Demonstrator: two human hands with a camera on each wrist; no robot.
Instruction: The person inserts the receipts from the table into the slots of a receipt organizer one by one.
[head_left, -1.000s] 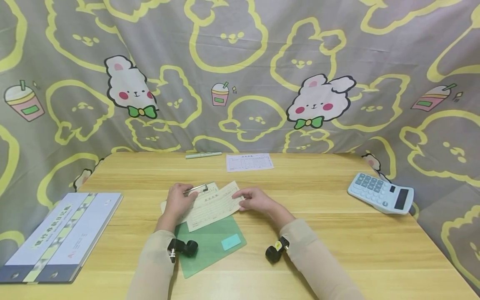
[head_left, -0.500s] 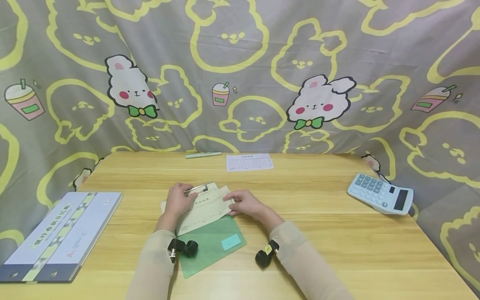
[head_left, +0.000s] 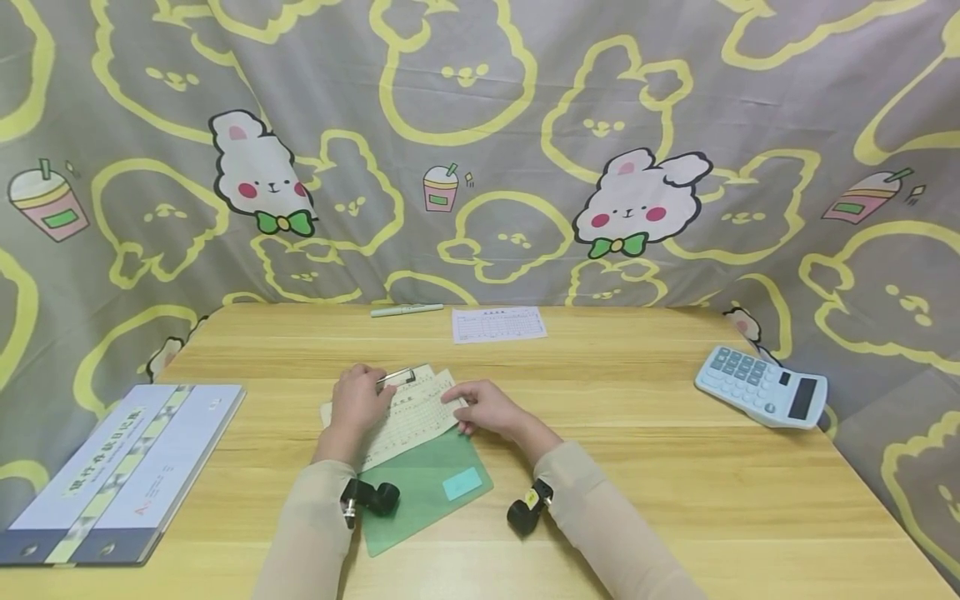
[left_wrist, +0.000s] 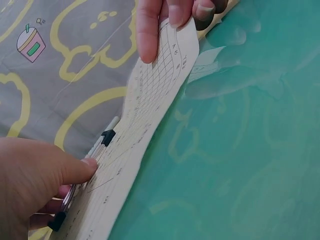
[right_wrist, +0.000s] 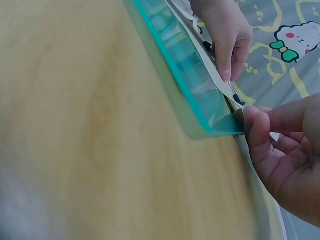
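A green translucent clipboard (head_left: 416, 508) lies slanted on the table, its metal clip (head_left: 397, 377) at the far end. My left hand (head_left: 360, 406) grips that clip, thumb on top and fingers behind it in the left wrist view. A cream printed form (head_left: 405, 433) lies over the board's upper part, above another cream sheet. Its right end is pinched by my right hand (head_left: 489, 408) between thumb and fingers. In the left wrist view the form (left_wrist: 165, 70) bends upward toward those fingers, and one edge runs along the clip (left_wrist: 107, 137).
A blue sticky note (head_left: 462, 483) is on the clipboard. A thick ledger binder (head_left: 123, 475) lies at the left, and a light blue calculator (head_left: 761, 387) at the right. Near the back edge are a pale green pen (head_left: 407, 310) and a white printed form (head_left: 500, 325). Patterned cloth (head_left: 480, 150) hangs behind.
My right hand has drawn the cream form leftward and down over the clipboard, squaring it more with the sheet beneath. My left hand has stayed at the clip, tilting it slightly.
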